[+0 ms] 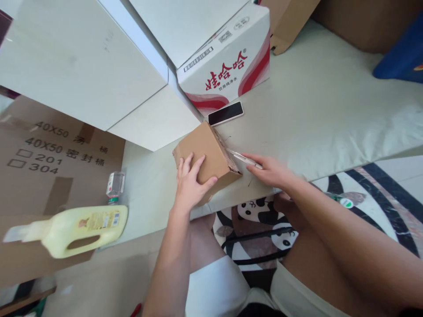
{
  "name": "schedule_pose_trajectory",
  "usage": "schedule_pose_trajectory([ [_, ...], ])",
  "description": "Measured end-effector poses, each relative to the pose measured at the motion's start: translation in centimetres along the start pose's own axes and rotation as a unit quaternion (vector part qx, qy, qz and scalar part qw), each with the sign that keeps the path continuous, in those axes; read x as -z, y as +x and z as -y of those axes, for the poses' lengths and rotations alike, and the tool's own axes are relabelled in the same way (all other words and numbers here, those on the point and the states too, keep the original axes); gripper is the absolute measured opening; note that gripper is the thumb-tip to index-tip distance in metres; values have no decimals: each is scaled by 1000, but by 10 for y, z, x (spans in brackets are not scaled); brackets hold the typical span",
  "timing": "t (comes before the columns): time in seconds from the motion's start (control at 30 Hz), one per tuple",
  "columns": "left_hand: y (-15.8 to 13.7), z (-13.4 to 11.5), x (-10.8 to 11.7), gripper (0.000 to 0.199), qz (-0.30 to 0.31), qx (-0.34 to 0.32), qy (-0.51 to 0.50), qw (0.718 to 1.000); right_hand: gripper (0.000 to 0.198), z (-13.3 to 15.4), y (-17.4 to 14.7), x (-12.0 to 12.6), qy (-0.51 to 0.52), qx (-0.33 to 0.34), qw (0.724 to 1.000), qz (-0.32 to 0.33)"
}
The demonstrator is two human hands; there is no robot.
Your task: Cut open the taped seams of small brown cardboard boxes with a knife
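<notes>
A small brown cardboard box [211, 152] sits on the pale cloth-covered surface in front of me. My left hand [190, 182] lies across its near face, fingers spread and touching the cardboard. In my right hand [269, 171] is a slim white utility knife [246, 159], gripped with the fingers wrapped round its handle. Its tip points left and meets the box's ragged right edge. Whether the blade is inside the cardboard, I cannot tell. Just behind the box lies a phone-like white object with a dark face [226, 113].
A white-and-red water carton [231, 66] and large white boxes [82, 57] stand behind. On the left are a yellow detergent bottle [89, 229], a small clear bottle [115, 185] and a big printed carton [56, 154]. Something blue [401, 57] stands at the far right. Panda-patterned fabric [251, 233] shows below.
</notes>
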State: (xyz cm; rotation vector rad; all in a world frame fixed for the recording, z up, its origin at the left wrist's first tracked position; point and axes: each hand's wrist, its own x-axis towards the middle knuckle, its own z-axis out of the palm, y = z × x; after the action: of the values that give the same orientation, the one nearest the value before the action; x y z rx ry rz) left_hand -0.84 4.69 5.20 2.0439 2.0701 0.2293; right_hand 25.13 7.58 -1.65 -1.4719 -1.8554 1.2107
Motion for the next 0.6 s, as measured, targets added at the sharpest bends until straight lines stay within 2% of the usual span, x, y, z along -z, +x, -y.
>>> schedule_pose_trajectory([
  [0.1,-5,-13,5,78,1,-25,32,999,53,2,0,0,-30,-10,999,24],
  [0.17,-8,-28,7,73,14,-65,49,997,51,1,1,-1,-45,-14,999,23],
  [0.27,-4,-43,7,68,50,-106,68,991,43,1,2,-1,-62,15,998,13],
  [0.37,3,-44,3,70,65,-111,88,988,42,4,3,1,-56,25,998,34],
  [0.5,7,-36,0,69,48,-119,100,987,48,9,1,7,-36,-1,997,61],
  [0.6,7,-36,-1,68,40,-124,106,986,48,12,0,11,-27,3,997,76],
])
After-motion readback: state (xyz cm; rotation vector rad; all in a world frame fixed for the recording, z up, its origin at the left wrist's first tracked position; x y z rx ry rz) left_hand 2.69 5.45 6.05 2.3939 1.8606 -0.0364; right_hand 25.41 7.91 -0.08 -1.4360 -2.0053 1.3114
